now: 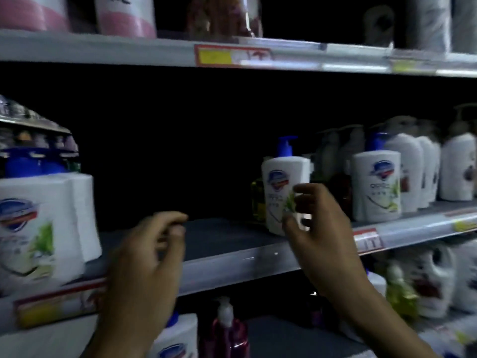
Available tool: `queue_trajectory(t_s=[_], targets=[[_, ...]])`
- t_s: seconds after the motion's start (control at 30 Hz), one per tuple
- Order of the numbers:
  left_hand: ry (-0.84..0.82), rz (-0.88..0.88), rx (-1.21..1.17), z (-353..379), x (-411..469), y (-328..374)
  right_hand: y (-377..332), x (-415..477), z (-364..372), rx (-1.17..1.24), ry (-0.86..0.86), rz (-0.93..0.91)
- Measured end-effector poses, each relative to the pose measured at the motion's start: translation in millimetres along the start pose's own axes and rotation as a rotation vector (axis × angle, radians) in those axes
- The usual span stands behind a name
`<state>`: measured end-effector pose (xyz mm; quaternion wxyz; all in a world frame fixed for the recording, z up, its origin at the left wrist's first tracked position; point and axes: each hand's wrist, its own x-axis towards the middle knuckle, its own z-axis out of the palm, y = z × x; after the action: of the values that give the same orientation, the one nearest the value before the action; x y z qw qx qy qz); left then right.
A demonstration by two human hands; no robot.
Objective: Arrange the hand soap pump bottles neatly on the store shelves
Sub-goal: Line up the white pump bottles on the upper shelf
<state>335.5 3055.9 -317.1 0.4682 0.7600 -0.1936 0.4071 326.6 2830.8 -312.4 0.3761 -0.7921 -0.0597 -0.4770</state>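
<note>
**Lone soap bottle at the edge of the gap**

The white hand soap pump bottle (278,177) with a blue pump stands upright near the front lip of the middle shelf (232,264), apart from the matching bottle (376,184) on its right, so it is probably out of line with that row. The right hand (317,223) cups its lower right side, fingers (304,189) half-curled in a C; blur hides whether they grip. The left hand (147,257) hovers before the lip, loosely curled, holding nothing. A wide dark stretch of shelf runs left to the big white pack (38,228) — room to slide.
</note>
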Motion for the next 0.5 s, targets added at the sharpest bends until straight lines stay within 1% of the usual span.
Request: queue_trajectory(t_s=[0.03, 0.07, 0.1, 0.17, 0.27, 0.3, 0.37, 0.43, 0.5], targets=[[-0.143, -0.048, -0.038, 27, -1, 14, 12, 5, -8, -0.043, 0.002, 0.04], [-0.228, -0.085, -0.023, 44, 7, 11, 22, 10, -13, -0.083, -0.02, 0.07], [-0.287, -0.106, -0.022, 66, 15, 12, 29, 14, -14, -0.106, -0.057, 0.093], [-0.325, -0.158, -0.029, 98, 40, 18, 36, 22, -13, -0.087, -0.144, 0.139], [-0.511, -0.253, -0.131, 136, 58, 27, 39, 32, -10, -0.078, -0.239, 0.194], [-0.563, -0.285, -0.211, 144, 61, 26, 40, 35, -11, -0.077, -0.261, 0.204], [-0.6, -0.344, -0.336, 150, 64, 27, 41, 41, -13, -0.075, -0.295, 0.205], [-0.573, -0.335, -0.312, 146, 63, 24, 40, 44, -11, -0.073, -0.314, 0.202], [-0.504, -0.28, -0.205, 138, 61, 21, 36, 45, -5, -0.051, -0.324, 0.194]])
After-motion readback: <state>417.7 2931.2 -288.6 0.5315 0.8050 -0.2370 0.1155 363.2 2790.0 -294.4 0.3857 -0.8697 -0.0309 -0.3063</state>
